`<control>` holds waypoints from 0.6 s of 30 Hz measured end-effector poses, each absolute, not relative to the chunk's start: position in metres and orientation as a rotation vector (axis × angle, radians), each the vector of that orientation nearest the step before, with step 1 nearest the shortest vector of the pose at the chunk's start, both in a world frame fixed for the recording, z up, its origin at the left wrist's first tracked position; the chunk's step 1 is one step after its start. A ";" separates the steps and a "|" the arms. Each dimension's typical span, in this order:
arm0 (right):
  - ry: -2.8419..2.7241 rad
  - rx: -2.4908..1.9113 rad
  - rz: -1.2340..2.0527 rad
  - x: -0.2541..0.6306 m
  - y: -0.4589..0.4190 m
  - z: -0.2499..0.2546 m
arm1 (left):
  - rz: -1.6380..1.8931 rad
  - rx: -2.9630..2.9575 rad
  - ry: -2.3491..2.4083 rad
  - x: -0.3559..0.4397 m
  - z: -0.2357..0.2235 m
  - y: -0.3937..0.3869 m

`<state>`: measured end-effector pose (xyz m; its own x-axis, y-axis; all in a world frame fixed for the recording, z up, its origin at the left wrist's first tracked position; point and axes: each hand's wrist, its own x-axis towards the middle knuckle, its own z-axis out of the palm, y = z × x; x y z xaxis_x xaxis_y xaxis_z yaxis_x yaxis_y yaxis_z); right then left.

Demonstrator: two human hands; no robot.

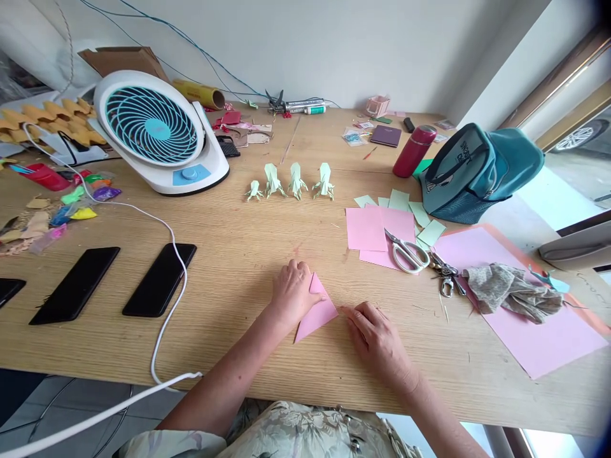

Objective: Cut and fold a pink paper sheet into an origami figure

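The left hand [292, 291] lies on the folded pink paper [317, 320], its thumb reaching across the upper part; whether the fingers also grip an edge, I cannot tell. The paper sits flat on the bench [238, 254], between the two hands. The right hand [377, 337] is half curled, index finger pointing at the paper's right corner; I cannot tell whether the tip touches or pinches it.

Beyond the hands, well apart, four pale green figures [296, 180] stand in a row, the leftmost one smallest. Past the right hand lie pink squares [363, 228], with scissors [411, 256] resting partly on them and green slips [433, 233] beside them. Keys [447, 280] lie near the scissors' handles. Farther right of the right hand, a cloth [510, 289] rests on a large pink sheet [527, 350]. Left of the left hand, a white cord [168, 321] crosses a phone [157, 283].
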<state>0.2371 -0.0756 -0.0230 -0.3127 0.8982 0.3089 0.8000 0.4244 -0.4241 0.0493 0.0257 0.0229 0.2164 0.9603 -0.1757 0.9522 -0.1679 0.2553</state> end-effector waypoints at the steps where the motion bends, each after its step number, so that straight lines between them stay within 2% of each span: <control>1: -2.182 -1.441 0.273 0.236 -0.076 -0.022 | 0.062 2.194 1.781 0.049 0.022 0.025; 9: -1.938 -1.556 0.443 0.252 -0.062 -0.014 | 0.106 2.208 1.763 0.049 0.030 0.011; 11: -1.845 -1.619 0.368 0.275 -0.043 -0.013 | 0.080 2.176 1.760 0.049 0.031 0.010; 15: -1.753 -1.954 -0.069 0.334 0.004 -0.014 | 0.089 2.110 1.725 0.047 0.028 0.009; 18: -1.736 -2.076 -0.108 0.364 0.031 -0.018 | 0.101 2.074 1.717 0.046 0.026 0.010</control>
